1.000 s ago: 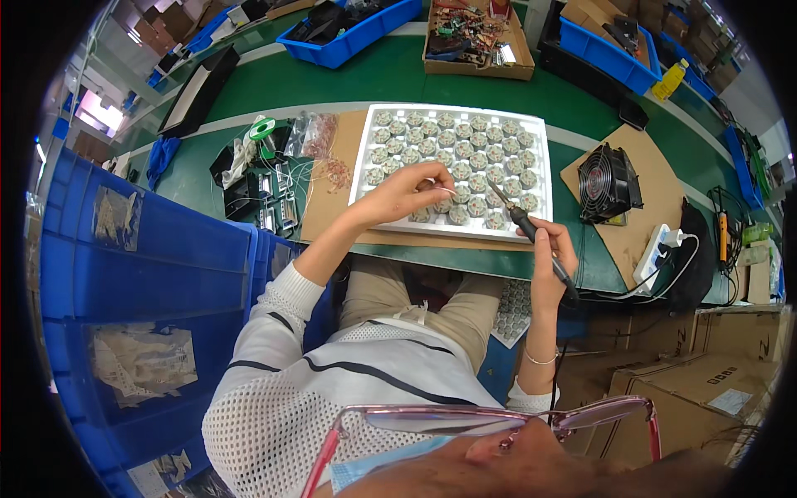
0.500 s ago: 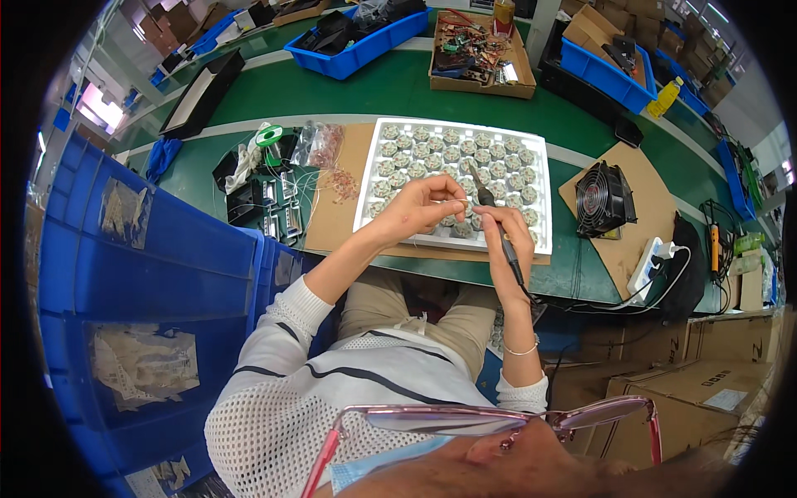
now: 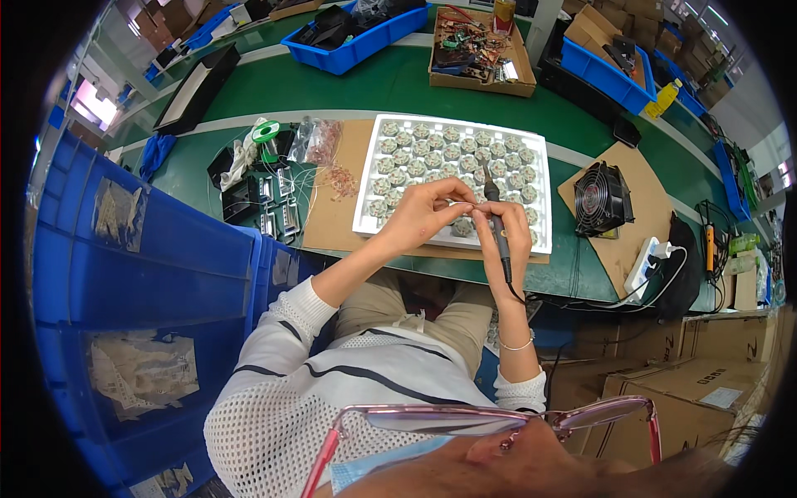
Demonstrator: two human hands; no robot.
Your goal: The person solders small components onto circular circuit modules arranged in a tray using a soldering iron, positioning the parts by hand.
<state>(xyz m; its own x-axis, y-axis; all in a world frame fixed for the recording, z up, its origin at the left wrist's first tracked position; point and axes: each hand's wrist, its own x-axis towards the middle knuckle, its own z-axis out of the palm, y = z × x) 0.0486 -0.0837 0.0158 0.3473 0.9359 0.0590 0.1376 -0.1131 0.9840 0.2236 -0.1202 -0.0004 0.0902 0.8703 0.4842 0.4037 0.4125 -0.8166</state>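
Over the near part of a white foam tray, my two hands meet at the fingertips. My right hand grips a soldering iron, its tip pointing away from me and its cord trailing down past the wrist. My left hand is closed in a pinch on what looks like a thin wire, mostly hidden by the fingers. Rows of round, pale-green components fill the tray. Both hands are above it, covering some of its nearest pieces.
To the left lie loose reddish wires, a green solder spool and small metal-and-black parts. A black fan and a white power strip stand at right. Blue bins rise close on my left; cartons sit low right.
My right hand has shifted slightly, bringing its fingertips against those of my left. The soldering iron has turned more upright, its tip a little to the right.
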